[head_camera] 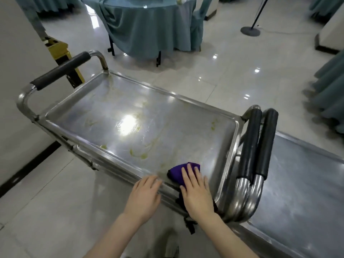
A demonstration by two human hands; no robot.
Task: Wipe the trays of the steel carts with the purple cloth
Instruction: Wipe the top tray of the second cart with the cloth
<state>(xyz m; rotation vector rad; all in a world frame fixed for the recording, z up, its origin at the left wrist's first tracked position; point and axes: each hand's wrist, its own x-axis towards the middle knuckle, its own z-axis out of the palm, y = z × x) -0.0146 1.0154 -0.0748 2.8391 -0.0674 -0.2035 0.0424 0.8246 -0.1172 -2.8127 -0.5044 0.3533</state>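
Note:
A steel cart's top tray [186, 127] fills the middle of the view, smeared with yellowish-green streaks. The purple cloth [176, 172] lies on the tray's near right corner and drapes over the near rim. My right hand [197, 190] presses flat on the cloth with straight fingers. My left hand [145, 194] rests on the near rim just left of the cloth, fingers relaxed. A second steel cart's tray [297, 183] stands at the right, handle to handle with the first.
Black-gripped handles [260, 144] of both carts meet at the right; another handle [61, 70] is at the far left. A white wall runs along the left. A teal-draped round table [149, 25] and a stand base [250, 31] stand beyond on the glossy tiled floor.

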